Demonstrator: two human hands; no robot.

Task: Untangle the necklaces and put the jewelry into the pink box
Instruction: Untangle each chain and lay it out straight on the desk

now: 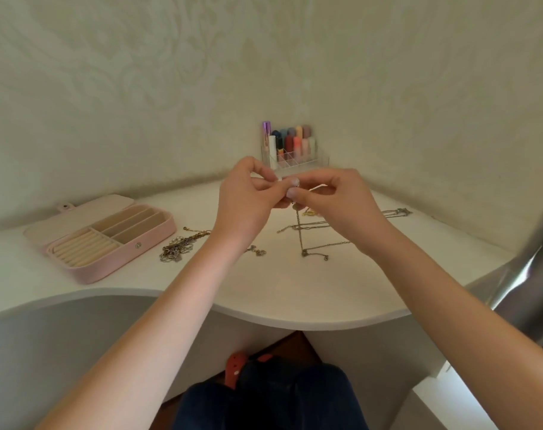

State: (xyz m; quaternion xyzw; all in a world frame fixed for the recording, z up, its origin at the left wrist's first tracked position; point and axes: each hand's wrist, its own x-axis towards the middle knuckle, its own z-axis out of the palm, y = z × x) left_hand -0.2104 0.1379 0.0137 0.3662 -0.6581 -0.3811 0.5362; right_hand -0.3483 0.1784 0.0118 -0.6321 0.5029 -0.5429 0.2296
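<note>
Chain (298, 225) hangs straight down to the bench (264, 293) from your two grips, left hand (248, 193) and right hand (329, 197), both pinching its top end.

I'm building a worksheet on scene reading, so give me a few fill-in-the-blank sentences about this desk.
1. The pink box lies with its lid ____.
2. Both the left hand and the right hand pinch a thin ____ that hangs down to the desk.
3. The tangled pile of necklaces lies on the desk, ____ the pink box.
4. The clear organizer stands in the desk's back ____.

Missing words: open; chain; outside; corner
</note>
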